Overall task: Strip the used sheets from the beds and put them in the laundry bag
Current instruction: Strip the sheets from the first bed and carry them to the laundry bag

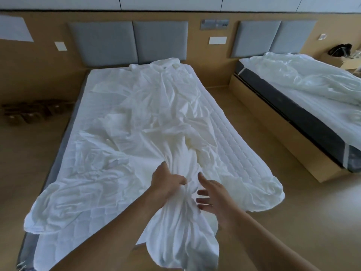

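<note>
At the foot of the near bed (230, 122), a gathered bunch of the used sheet (148, 122) is gripped by the left hand (168, 182), whose fingers are curled tightly into the cloth, so that the loose end hangs down in front of the person. The right hand (211, 194) is held just beside this bunch with its fingers spread and relaxed, and nothing is grasped by it. The rest of the sheet is seen lying crumpled along the middle of the bed, up to the grey headboard (129, 40), and the quilted mattress pad (224, 133) is uncovered on the right side. If the sheet is pulled by one hand only, the mattress pad could be dragged with it, because the far end may be caught near the headboard; this cannot be told for sure. The hanging end could also be stepped on. Further away, on the second bed (289, 114) at the right, another crumpled sheet (304, 81) is waiting, so the task is judged to be far from finished. No laundry bag is visible, so its place cannot be told
</note>
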Motion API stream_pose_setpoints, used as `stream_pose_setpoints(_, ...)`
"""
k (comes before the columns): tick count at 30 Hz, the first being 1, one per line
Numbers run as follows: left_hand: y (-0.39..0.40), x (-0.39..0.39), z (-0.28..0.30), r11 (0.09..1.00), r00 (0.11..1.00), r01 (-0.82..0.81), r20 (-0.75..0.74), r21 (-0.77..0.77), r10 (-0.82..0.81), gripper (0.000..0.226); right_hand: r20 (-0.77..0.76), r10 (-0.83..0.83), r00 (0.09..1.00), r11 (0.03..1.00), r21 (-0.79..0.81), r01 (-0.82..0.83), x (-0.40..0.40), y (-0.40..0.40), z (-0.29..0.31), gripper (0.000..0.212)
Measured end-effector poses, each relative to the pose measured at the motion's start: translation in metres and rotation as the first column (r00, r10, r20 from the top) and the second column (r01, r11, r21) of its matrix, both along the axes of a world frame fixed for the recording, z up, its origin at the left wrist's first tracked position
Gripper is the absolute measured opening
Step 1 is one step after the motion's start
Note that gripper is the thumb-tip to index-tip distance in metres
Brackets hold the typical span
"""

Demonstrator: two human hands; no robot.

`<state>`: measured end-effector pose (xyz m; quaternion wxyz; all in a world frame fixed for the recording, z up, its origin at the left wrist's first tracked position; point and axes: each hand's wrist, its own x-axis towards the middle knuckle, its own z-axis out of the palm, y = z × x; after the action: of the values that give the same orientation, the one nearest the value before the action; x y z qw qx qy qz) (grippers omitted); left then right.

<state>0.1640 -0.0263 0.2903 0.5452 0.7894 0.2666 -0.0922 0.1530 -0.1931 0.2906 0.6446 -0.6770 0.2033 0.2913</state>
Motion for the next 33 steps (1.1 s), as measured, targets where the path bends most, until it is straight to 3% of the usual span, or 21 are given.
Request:
stream_pose_setpoints(2, -0.011, -0.011, 0.002, 0.962, 0.989, 0.116, 0.064, 0.248, -0.135, 0.058, -0.159, -0.026, 0.987, 0.995, 0.094, 0.041, 0.012, 0.001, -0.011, 0.084)
stream_pose_setpoints(4, -0.022, -0.027, 0.005, 0.880, 0.959, 0.201, 0.097, 0.431, -0.267, 0.054, -0.277, -0.012, 0.961, 0.959, 0.268, 0.090, 0.021, 0.008, -0.015, 0.092)
stream_pose_setpoints(6, -0.030, -0.044, 0.003, 0.793, 0.918, 0.257, 0.117, 0.553, -0.379, 0.047, -0.236, 0.057, 0.970, 0.931, 0.362, 0.033, 0.028, 0.017, -0.013, 0.090)
stream_pose_setpoints(9, -0.032, -0.068, -0.001, 0.676, 0.843, 0.350, 0.097, 0.648, -0.529, 0.048, -0.100, 0.154, 0.983, 0.961, 0.249, -0.125, 0.040, 0.040, -0.005, 0.072)
stream_pose_setpoints(12, -0.019, -0.082, -0.001, 0.703, 0.820, 0.334, 0.174, 0.629, -0.545, 0.040, 0.029, 0.118, 0.993, 0.993, -0.005, -0.118, 0.045, 0.055, -0.004, 0.053)
stream_pose_setpoints(14, -0.007, -0.086, -0.002, 0.814, 0.856, 0.196, 0.310, 0.546, -0.414, 0.030, 0.089, 0.104, 0.991, 0.994, -0.045, -0.100, 0.041, 0.059, -0.002, 0.052)
stream_pose_setpoints(16, 0.005, -0.079, -0.004, 0.951, 0.915, -0.057, 0.397, 0.305, -0.072, 0.025, 0.149, 0.155, 0.977, 0.984, -0.112, -0.139, 0.033, 0.062, -0.001, 0.047)
stream_pose_setpoints(17, 0.011, -0.072, -0.004, 0.962, 0.931, -0.185, 0.350, 0.199, 0.107, 0.032, 0.191, 0.205, 0.960, 0.971, -0.159, -0.176, 0.027, 0.064, -0.001, 0.042)
stream_pose_setpoints(19, 0.024, -0.052, -0.002, 0.936, 0.932, -0.350, 0.083, -0.045, 0.352, 0.072, 0.271, 0.306, 0.913, 0.933, -0.277, -0.230, 0.014, 0.065, 0.004, 0.040)
stream_pose_setpoints(20, 0.030, -0.043, 0.001, 0.894, 0.915, -0.403, -0.093, -0.197, 0.392, 0.085, 0.293, 0.348, 0.891, 0.909, -0.337, -0.244, 0.007, 0.065, 0.007, 0.044)
stream_pose_setpoints(22, 0.039, -0.029, 0.006, 0.732, 0.893, -0.438, -0.343, -0.521, 0.290, 0.088, 0.318, 0.456, 0.831, 0.852, -0.428, -0.303, -0.007, 0.063, 0.011, 0.052)
stream_pose_setpoints(24, 0.040, -0.024, 0.002, 0.621, 0.939, -0.330, -0.312, -0.711, 0.143, 0.078, 0.312, 0.566, 0.763, 0.786, -0.485, -0.384, -0.024, 0.062, 0.014, 0.055)
stream_pose_setpoints(27, 0.035, -0.019, -0.002, 0.661, 0.975, -0.189, -0.220, -0.726, 0.037, 0.054, 0.277, 0.656, 0.703, 0.720, -0.509, -0.472, -0.037, 0.053, 0.017, 0.063)
stream_pose_setpoints(29, 0.033, -0.015, 0.000, 0.738, 0.970, -0.174, -0.242, -0.652, 0.016, 0.060, 0.281, 0.552, 0.785, 0.830, -0.273, -0.486, -0.036, 0.040, 0.020, 0.053)
stream_pose_setpoints(31, 0.033, -0.009, 0.004, 0.808, 0.971, -0.178, -0.232, -0.561, 0.052, 0.080, 0.169, 0.271, 0.948, 0.956, 0.069, -0.286, -0.027, 0.024, 0.016, 0.046)
stream_pose_setpoints(33, 0.031, -0.007, 0.013, 0.865, 0.979, -0.178, -0.176, -0.470, 0.106, 0.079, -0.069, -0.034, 0.997, 0.981, 0.188, 0.046, -0.010, 0.007, -0.003, 0.058)
